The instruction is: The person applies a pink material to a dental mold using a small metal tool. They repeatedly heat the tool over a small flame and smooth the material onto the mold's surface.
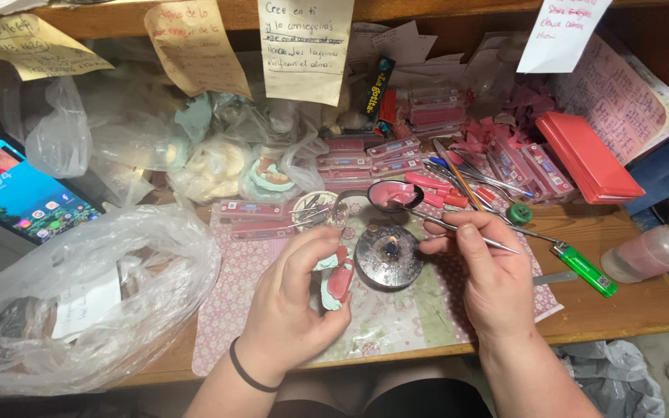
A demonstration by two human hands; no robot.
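The left hand (pixel 296 298) is rising from the lower edge with its wrist bent, a black band around it, and its fingers are curling closed around a pale green dental cast with pink wax (pixel 337 282), gripping it just left of a small round metal burner (pixel 388 256) with a tiny flame at its centre. The right hand (pixel 489 275) is reaching in from the lower right, its thumb and fingers pinching a thin metal instrument (pixel 458 228) whose tip is pointing up-left towards a dark spoon holding pink wax (pixel 394 195). A green lighter (pixel 586 269) is lying on the wooden bench (pixel 621 310), near the right hand.
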